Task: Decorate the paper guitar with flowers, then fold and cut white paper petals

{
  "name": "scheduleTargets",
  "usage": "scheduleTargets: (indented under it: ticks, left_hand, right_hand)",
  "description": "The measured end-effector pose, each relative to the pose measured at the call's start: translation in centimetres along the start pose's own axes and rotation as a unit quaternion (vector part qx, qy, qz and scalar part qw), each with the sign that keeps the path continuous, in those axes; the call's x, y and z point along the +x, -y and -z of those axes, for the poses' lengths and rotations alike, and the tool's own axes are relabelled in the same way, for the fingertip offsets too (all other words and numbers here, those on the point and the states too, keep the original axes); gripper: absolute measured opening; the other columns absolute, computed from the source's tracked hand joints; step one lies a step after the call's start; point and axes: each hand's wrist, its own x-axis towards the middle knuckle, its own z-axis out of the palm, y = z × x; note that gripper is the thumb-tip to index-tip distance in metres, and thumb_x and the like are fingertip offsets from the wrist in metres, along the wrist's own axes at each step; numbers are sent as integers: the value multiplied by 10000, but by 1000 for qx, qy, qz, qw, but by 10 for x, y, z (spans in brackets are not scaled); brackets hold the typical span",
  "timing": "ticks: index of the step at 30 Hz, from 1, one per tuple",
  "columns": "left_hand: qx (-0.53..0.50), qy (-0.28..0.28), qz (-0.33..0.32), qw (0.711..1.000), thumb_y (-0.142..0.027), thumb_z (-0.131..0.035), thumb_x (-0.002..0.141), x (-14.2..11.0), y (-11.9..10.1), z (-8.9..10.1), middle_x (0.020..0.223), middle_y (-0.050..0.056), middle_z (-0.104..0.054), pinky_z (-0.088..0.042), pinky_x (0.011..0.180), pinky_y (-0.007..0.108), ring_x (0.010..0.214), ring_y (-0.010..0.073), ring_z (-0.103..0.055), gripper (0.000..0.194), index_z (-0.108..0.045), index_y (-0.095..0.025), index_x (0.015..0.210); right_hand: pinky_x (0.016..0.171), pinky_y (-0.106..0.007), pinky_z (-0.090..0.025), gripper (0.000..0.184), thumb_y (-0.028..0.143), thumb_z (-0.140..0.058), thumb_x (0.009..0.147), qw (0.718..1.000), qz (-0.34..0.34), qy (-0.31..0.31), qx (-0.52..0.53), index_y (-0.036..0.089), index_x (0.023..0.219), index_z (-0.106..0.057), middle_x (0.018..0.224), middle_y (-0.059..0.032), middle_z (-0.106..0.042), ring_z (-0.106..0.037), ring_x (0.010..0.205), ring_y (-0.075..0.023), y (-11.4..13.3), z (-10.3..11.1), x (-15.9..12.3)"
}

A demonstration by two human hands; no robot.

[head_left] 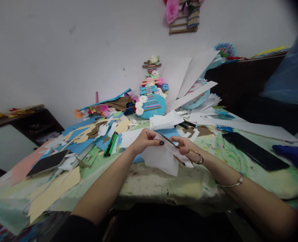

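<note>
My left hand [147,139] pinches a sheet of white paper [161,159] between thumb and fingers, above the table's front edge. In my right hand [185,146] is a pair of scissors [168,139], its blades pointing up and left across the paper. The paper hangs down below both hands, and a narrow piece of it sticks out under the right hand. White paper pieces [166,120] and a blue sheet [138,159] lie just beyond and under the hands.
A blue paper instrument with flowers [152,106] leans against the wall. A black phone [254,150] lies to the right, a green-and-black cutter-like tool [111,144] to the left. Paper scraps [93,129], a dark tablet-like object [48,163] and cream card [55,191] cover the left side.
</note>
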Motion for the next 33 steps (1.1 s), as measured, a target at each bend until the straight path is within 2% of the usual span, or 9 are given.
scheduleTargets:
  ticks: [4, 8, 11, 19, 22, 25, 27, 30, 33]
  left_hand:
    - [-11, -2, 7, 1000, -300, -774, 599, -1, -3, 0, 639, 64, -686, -448, 473, 200, 522, 138, -607, 249, -718, -83, 709]
    - [-7, 4, 4, 1000, -294, -766, 615, -1, -3, 0, 647, 56, -687, -444, 474, 195, 525, 131, -605, 232, -721, -91, 720]
    - [-1, 8, 11, 1000, -298, -766, 615, -1, -2, 0, 657, 58, -687, -444, 482, 203, 529, 135, -604, 253, -723, -86, 746]
    - [1, 12, 19, 1000, -308, -773, 608, -1, 0, -2, 660, 51, -688, -432, 481, 196, 522, 125, -597, 262, -725, -92, 747]
    - [-2, 22, 25, 999, -306, -775, 608, 0, 1, -2, 689, 62, -696, -451, 502, 206, 548, 138, -612, 266, -726, -92, 759]
    - [-4, 14, 28, 1000, -310, -774, 612, 0, 3, -1, 684, 63, -693, -455, 505, 207, 555, 142, -615, 263, -718, -92, 749]
    - [0, 2, 28, 1000, -319, -769, 621, 1, 4, 1, 662, 56, -685, -448, 493, 201, 539, 136, -607, 262, -711, -93, 738]
    - [4, -4, 31, 1000, -328, -755, 643, 3, 4, 6, 672, 47, -685, -449, 505, 194, 550, 127, -607, 262, -704, -99, 761]
    - [18, 34, 52, 998, -299, -764, 637, 4, 3, 13, 754, 55, -704, -482, 593, 205, 645, 137, -635, 269, -699, -108, 815]
  right_hand:
    - [247, -161, -317, 641, 691, -617, 600, 1000, -12, -3, -4, 189, 957, -441, 498, 81, -477, -360, 275, -49, 4, -1, 0]
    - [239, -143, -298, 586, 672, -578, 650, 999, -14, -23, -33, 187, 954, -450, 451, 90, -446, -361, 262, -50, 10, -3, -2]
    - [237, -147, -292, 587, 688, -552, 663, 999, -36, -24, -14, 197, 961, -430, 416, 104, -416, -342, 254, -54, 11, -5, -2]
    - [234, -148, -271, 620, 638, -641, 604, 998, -37, -2, 41, 180, 967, -434, 431, 87, -506, -362, 243, -58, 9, -7, -1]
    - [231, -148, -263, 574, 575, -640, 651, 999, -38, -8, 35, 163, 1011, -466, 421, 85, -503, -372, 238, -65, 8, -6, -1]
    - [250, -154, -304, 591, 460, -693, 653, 999, -24, -18, 38, 161, 1104, -455, 432, 87, -518, -416, 259, -80, 7, -4, -2]
    - [266, -154, -322, 602, 377, -734, 636, 999, -25, -28, 39, 172, 1120, -442, 435, 94, -522, -433, 277, -84, 9, -3, -1]
    - [276, -145, -302, 519, 325, -727, 656, 998, -16, -59, 34, 172, 1072, -455, 408, 105, -488, -402, 278, -71, 12, -3, -1]
    - [284, -143, -296, 454, 300, -705, 662, 992, -1, -121, 35, 164, 1030, -477, 414, 107, -464, -382, 287, -58, 14, 0, 0]
